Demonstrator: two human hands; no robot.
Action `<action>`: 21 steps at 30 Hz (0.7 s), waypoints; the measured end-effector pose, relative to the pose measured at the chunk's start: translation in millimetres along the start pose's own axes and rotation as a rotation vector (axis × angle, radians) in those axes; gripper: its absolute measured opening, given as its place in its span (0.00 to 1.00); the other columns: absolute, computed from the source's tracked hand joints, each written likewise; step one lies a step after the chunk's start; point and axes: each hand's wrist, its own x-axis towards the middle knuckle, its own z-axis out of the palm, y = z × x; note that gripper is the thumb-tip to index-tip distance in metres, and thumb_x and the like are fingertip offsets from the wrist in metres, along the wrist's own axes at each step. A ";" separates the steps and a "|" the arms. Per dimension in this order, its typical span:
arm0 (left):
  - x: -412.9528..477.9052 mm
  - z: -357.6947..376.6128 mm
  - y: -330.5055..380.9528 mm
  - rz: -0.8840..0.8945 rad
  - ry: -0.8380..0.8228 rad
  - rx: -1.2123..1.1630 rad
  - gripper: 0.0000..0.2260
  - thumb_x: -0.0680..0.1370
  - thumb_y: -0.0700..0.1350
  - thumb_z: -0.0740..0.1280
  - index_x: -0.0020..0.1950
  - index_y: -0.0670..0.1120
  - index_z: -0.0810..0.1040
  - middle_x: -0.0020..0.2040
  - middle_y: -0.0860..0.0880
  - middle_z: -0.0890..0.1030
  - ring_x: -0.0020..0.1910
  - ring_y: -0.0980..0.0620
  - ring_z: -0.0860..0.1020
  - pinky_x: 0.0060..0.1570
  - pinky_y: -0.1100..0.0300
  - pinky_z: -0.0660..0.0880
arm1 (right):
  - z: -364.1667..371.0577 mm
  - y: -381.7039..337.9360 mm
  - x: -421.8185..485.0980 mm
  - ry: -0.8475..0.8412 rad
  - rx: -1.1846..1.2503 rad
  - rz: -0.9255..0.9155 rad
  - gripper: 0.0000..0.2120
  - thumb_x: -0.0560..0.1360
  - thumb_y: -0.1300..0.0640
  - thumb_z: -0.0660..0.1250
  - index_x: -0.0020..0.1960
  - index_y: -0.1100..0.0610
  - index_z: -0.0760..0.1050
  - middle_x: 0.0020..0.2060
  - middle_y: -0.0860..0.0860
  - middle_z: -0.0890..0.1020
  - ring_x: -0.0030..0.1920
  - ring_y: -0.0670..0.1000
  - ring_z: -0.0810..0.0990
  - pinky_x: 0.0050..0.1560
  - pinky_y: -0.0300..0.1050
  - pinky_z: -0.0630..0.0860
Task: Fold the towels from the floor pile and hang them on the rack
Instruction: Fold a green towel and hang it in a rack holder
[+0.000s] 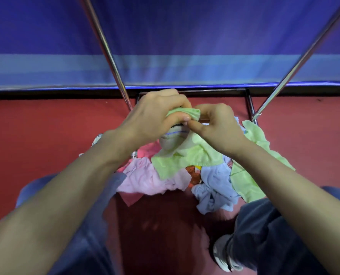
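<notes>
A light green towel (185, 155) hangs bunched from both my hands above the floor pile. My left hand (155, 118) grips its top edge in a fist. Right beside it, my right hand (216, 126) pinches the same edge, and the two hands touch. Below them lies the pile: a pink towel (145, 179), a pale blue towel (215, 189) and a second green towel (248, 175). The rack's two slanted metal poles (109, 56) (296, 64) rise on either side, and its dark base frame (248, 102) sits just behind my hands.
Red floor (46, 135) spreads to both sides of the pile. A blue striped cloth (165, 46) hangs across the back behind the rack. My legs in dark trousers and a grey shoe (222, 257) stand at the pile's near edge.
</notes>
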 end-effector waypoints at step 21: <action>11.7 -172.2 178.8 0.252 0.155 0.452 0.13 0.78 0.55 0.63 0.54 0.48 0.79 0.46 0.50 0.75 0.45 0.48 0.69 0.45 0.43 0.74 | -97.2 -176.1 -64.6 0.253 0.000 -0.240 0.13 0.74 0.54 0.71 0.34 0.58 0.74 0.23 0.45 0.69 0.29 0.43 0.63 0.31 0.40 0.61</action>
